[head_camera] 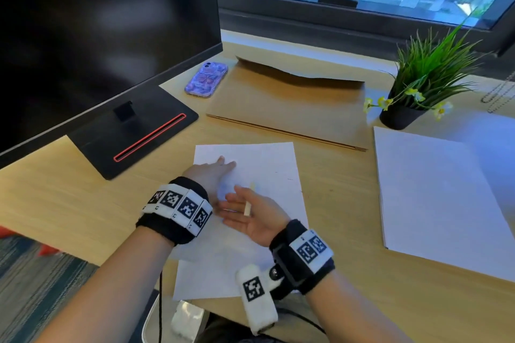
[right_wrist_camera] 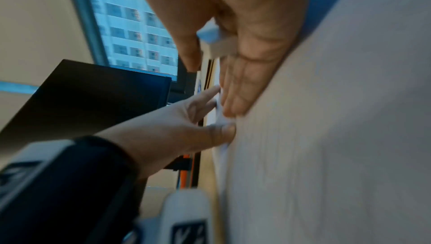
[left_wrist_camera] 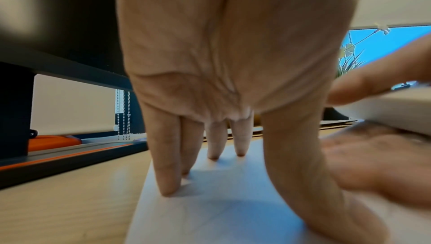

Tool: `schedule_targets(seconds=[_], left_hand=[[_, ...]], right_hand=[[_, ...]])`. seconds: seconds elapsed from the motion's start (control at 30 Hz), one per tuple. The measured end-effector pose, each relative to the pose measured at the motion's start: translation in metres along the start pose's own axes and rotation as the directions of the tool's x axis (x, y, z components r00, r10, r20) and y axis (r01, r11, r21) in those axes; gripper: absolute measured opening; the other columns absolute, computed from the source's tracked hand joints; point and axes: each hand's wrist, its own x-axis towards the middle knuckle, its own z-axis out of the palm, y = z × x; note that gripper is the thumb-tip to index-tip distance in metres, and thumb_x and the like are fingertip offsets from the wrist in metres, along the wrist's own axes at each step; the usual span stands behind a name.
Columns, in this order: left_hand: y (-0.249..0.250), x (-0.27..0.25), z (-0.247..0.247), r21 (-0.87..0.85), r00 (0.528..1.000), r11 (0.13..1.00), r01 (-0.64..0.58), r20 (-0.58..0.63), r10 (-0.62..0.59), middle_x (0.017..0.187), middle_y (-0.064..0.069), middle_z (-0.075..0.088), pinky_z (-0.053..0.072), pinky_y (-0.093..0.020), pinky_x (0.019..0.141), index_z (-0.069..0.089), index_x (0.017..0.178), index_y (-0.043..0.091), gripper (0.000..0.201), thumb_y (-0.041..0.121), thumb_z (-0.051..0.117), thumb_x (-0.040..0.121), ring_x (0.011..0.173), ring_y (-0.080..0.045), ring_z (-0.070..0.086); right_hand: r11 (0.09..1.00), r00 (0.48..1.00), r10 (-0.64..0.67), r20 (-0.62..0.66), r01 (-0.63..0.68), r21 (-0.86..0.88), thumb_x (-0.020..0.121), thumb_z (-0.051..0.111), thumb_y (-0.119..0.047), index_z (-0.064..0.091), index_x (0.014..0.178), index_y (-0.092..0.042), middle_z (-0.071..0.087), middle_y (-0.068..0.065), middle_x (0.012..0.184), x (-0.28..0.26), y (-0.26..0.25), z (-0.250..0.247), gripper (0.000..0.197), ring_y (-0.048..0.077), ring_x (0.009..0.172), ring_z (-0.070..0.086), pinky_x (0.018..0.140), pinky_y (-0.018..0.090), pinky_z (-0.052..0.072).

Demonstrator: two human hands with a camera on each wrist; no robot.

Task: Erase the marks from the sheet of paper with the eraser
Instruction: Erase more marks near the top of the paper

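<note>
While left fingers (left_wrist_camera: 168, 165) press flat, right fingers (right_wrist_camera: 235, 89) pinch a white eraser (right_wrist_camera: 218, 42).

We're seeing the sheet of paper (head_camera: 267, 164) lying flat on the desk (head_camera: 348, 231), white, portrait, slightly skewed, its bottom edge reaching the desk's near edge. Faint marks are showing around the sheet's middle and a few specks toward its right edge. The eraser (head_camera: 247, 207) is a slim off-white block, sitting above the middle of the sheet, standing on edge; contact with the paper isn't resolving for us.
</note>
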Motion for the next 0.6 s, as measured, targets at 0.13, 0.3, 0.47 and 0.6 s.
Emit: schedule_targets(seconds=[0.13,0.3,0.47,0.6], left_hand=[[0.001,-0.003,-0.002,-0.024,1.000,1.000,0.009,0.013,-0.008,0.159,0.002,-0.004,0.034,-0.036,0.110,0.002,0.151,0.028,0.102,0.030,0.074,0.079,0.139,-0.024,0.031],[0.001,-0.003,-0.003,-0.026,1.000,1.000,0.006,0.008,-0.006,0.159,0.002,-0.002,0.034,-0.036,0.109,0.004,0.151,0.028,0.103,0.029,0.076,0.078,0.137,-0.024,0.033],[0.001,-0.004,-0.003,-0.070,1.000,0.998,0.008,0.011,-0.007,0.159,0.003,-0.003,0.035,-0.033,0.108,0.005,0.151,0.026,0.102,0.024,0.075,0.078,0.138,-0.022,0.033],[-0.001,-0.004,-0.002,-0.066,1.000,0.998,0.017,0.001,-0.016,0.159,0.006,-0.002,0.034,-0.035,0.109,0.003,0.151,0.027,0.103,0.028,0.076,0.078,0.138,-0.022,0.033]], right_hand=[[0.921,0.819,-0.309,-0.484,0.384,0.063,0.093,0.055,-0.018,0.057,0.099,-0.002,0.063,0.010,0.089,0.015,-0.017,-0.015,0.018,0.018,0.075,0.063,0.067,0.026,0.053],[0.879,0.751,-0.404,-0.522,0.477,0.008,0.093,0.054,-0.021,0.056,0.085,-0.013,0.061,0.004,0.088,0.012,-0.032,-0.014,0.012,0.014,0.078,0.058,0.081,0.031,0.050],[0.968,0.985,-0.120,-0.121,0.143,0.207,0.096,0.051,-0.022,0.057,0.089,-0.006,0.062,0.013,0.089,0.014,-0.007,0.015,0.018,0.023,0.081,0.062,0.079,0.031,0.051],[0.904,0.839,-0.271,-0.472,0.390,0.175,0.093,0.056,-0.015,0.058,0.086,-0.008,0.064,0.010,0.087,0.022,-0.025,-0.007,0.010,0.021,0.076,0.064,0.073,0.030,0.054]])
